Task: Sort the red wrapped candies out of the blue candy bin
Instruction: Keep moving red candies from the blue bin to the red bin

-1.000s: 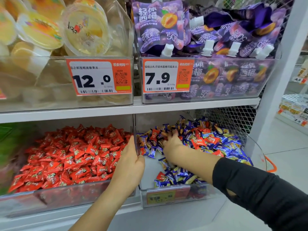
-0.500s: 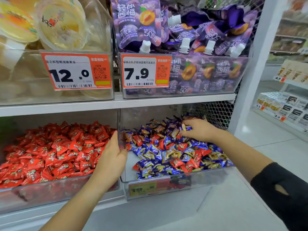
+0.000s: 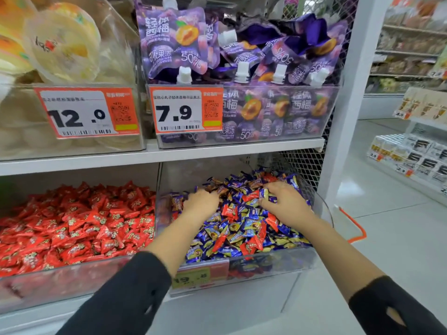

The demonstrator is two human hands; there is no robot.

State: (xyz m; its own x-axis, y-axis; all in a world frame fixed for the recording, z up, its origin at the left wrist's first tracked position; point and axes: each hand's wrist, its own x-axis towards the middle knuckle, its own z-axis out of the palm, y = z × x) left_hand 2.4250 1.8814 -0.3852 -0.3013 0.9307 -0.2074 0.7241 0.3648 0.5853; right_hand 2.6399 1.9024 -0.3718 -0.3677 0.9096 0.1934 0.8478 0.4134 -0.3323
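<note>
Both hands are in the blue bin [image 3: 278, 262] — a red candy [image 3: 251, 196] lies just left of the right hand [image 3: 283, 201], whose curled fingers rake wrappers; the left hand [image 3: 200, 201] sits farther off, its grip unclear.

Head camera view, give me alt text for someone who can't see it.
Both hands, left and right, dig into a clear bin of blue candies with red candies mixed in. The bin of red ones sits to its left, with purple pouches and jelly cups shelved above.
</note>
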